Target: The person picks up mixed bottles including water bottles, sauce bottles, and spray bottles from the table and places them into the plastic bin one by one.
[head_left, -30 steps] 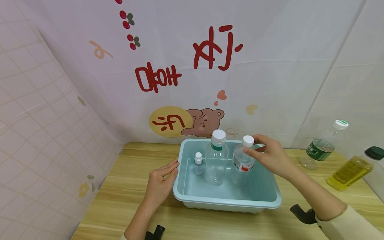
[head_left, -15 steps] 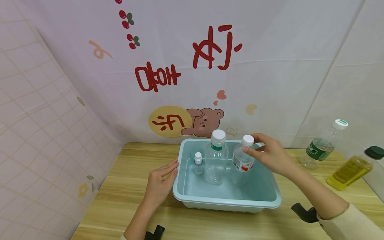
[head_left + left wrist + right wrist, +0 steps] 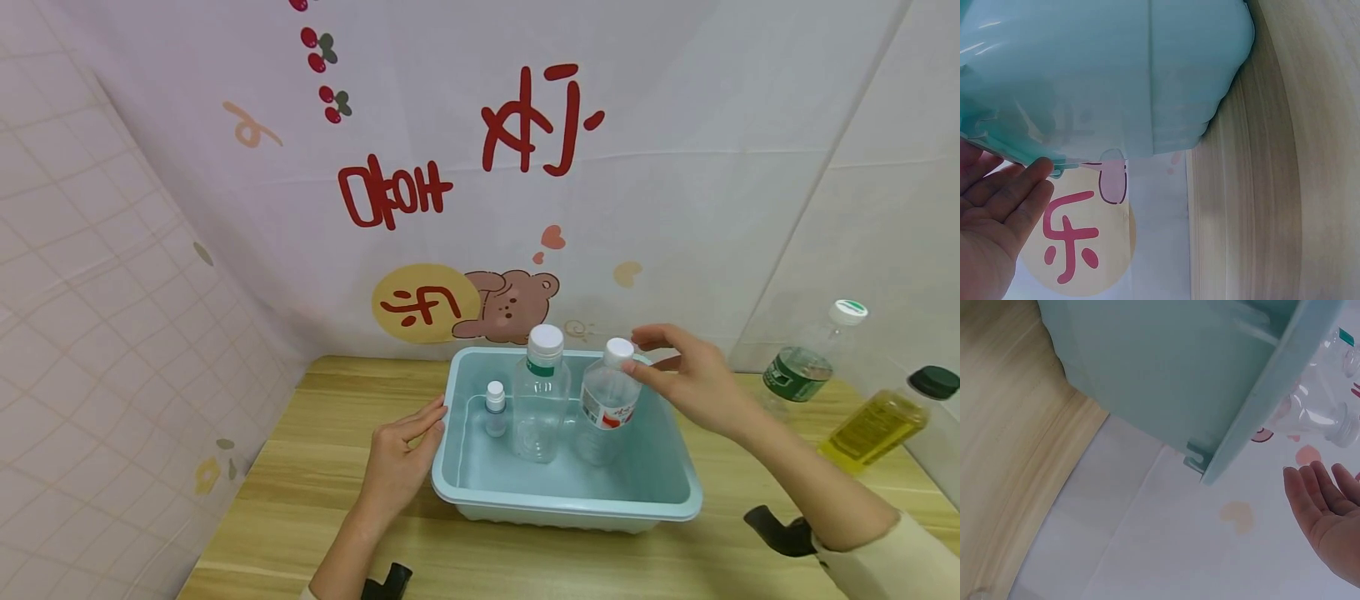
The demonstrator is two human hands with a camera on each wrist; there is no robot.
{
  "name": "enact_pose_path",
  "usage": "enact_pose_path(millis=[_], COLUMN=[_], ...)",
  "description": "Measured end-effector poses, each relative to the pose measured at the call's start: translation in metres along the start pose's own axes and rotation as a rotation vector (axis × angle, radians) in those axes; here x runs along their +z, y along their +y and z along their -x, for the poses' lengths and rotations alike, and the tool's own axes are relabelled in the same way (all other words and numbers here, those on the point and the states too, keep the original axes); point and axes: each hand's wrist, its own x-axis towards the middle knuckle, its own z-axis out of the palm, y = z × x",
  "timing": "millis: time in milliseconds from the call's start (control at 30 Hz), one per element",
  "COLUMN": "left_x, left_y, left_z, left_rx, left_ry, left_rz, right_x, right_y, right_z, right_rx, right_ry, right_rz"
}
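Observation:
A pale blue-green plastic basin (image 3: 570,503) holds three upright clear bottles with white caps. The leftmost is a small bottle (image 3: 496,410), and a tall square bottle (image 3: 542,412) with a green neck band is in the middle. On the right stands a bottle (image 3: 609,408) with a red-and-white label. My right hand (image 3: 693,379) is beside that bottle's cap, thumb and fingers spread; in the right wrist view its palm (image 3: 1338,531) holds nothing. My left hand (image 3: 405,450) touches the basin's left rim, and the left wrist view shows its fingers (image 3: 1019,194) fairly straight there.
To the right on the wooden table (image 3: 300,500) stand a clear bottle (image 3: 798,372) with a green label and a black-capped bottle (image 3: 873,429) of yellow liquid. Behind the basin hangs a white printed cloth (image 3: 675,208).
My right hand has let go of the red-and-white-labelled bottle and drawn back slightly to the right, its fingers spreading. The bottle stays upright in the basin. My left hand has not moved.

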Motion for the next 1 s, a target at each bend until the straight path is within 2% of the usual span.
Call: enact_pose_path(millis=[400, 667, 767, 900, 1000], left_x=[-0.001, -0.003, -0.004, -0.001, 0.001], left_y=[0.0, 0.001, 0.0, -0.017, -0.021], left_z=[-0.002, -0.002, -0.002, -0.003, -0.004], left_rx=[-0.01, -0.016, -0.019, -0.016, -0.024], left_ry=[-0.011, -0.01, -0.011, -0.005, -0.002], left_rz=[0.014, 0.008, 0.009, 0.016, 0.017], right_x=[-0.022, -0.028, -0.03, -0.035, -0.04], right_y=[-0.005, -0.005, -0.004, -0.002, 0.002], right_z=[0.006, 0.009, 0.01, 0.014, 0.017], right_rx=[0.012, -0.001, 0.027, 0.068, 0.07], right_ry=[-0.008, 0.008, 0.018, 0.036, 0.044], right_rz=[0.047, 0.064, 0.07, 0.093, 0.108])
